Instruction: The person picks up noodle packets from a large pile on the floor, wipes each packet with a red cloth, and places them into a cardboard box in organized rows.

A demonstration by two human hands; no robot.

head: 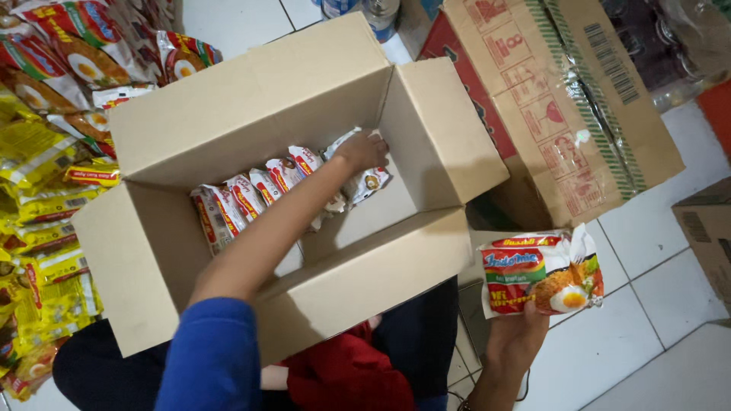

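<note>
An open brown cardboard box (426, 137) sits in front of me with its flaps spread. Inside, a row of white-and-red noodle packets (244, 194) stands on edge along the far wall. My left hand (362, 151) reaches into the box and presses on the last packet (369, 181) at the right end of that row. Outside the box, low on the right, my right hand (518, 335) holds up another noodle packet (541, 272) by its lower edge, front facing me.
Piles of loose yellow and red noodle packets (46, 152) lie on the left. A flattened printed carton (563, 99) leans at the upper right, another brown box (704, 228) at the right edge. White floor tiles (655, 320) show right of my knees.
</note>
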